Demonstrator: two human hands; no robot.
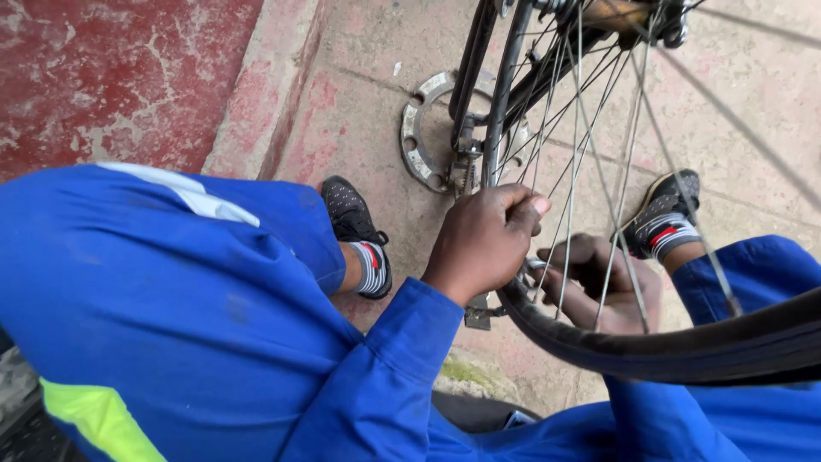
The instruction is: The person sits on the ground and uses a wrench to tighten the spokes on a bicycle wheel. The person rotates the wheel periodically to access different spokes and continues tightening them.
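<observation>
Left hand (483,244) is closing its fingers over the rim at centre frame, while the right hand (599,287), at three o'clock of it behind the spokes (590,128), is curling loosely; what it grips I cannot tell. Wheel (513,85) is looking light but stiff, best held at the rim, and the tyre (684,346) at five o'clock is looking soft and grippy, the thin spokes bendable.

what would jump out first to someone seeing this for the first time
A spoked bicycle wheel with its black tyre fills the right half, and both hands work at its rim: the left hand grips from the near side, the right hand reaches through the spokes. Bright blue overalls fill the lower left, and a toothed metal ring lies on the concrete ground behind the wheel.
</observation>
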